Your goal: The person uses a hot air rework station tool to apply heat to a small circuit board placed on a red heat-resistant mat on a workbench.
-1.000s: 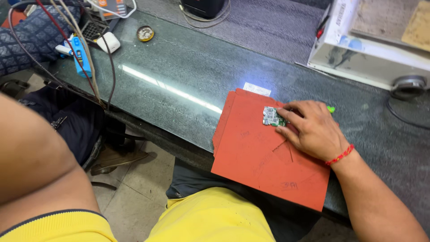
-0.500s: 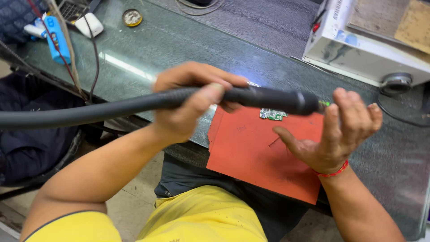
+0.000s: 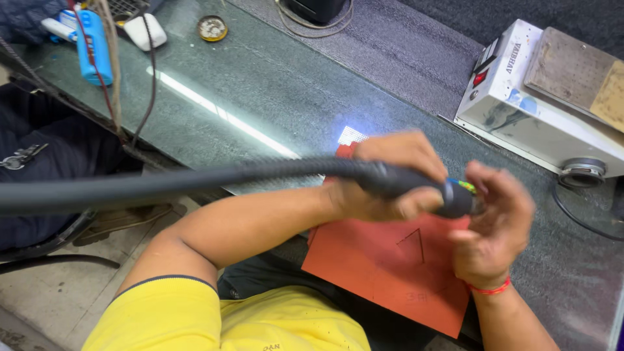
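Item 1: black handpiece (image 3: 416, 188) on a thick grey flexible hose (image 3: 162, 185), held level above the red mat (image 3: 390, 273); the hose runs off the left edge of view.
Left hand (image 3: 390, 175): fingers wrapped tight around the handpiece body, just behind its front collar.
Right hand (image 3: 494, 227): fingers (image 3: 500, 188) curled in at the handpiece tip, touching or nearly touching it; a small green and yellow part shows there, and whether the fingers pinch it cannot be told. Red thread band (image 3: 489, 289) on that wrist.
Red mat: flat on the dark green tabletop (image 3: 260, 84), at its near edge, directly under both hands.
Further out on the tabletop: white box unit (image 3: 520, 110) with a red switch, far right; small round tin (image 3: 212, 28), white mouse (image 3: 144, 29), blue device (image 3: 94, 49) with cables, far left.
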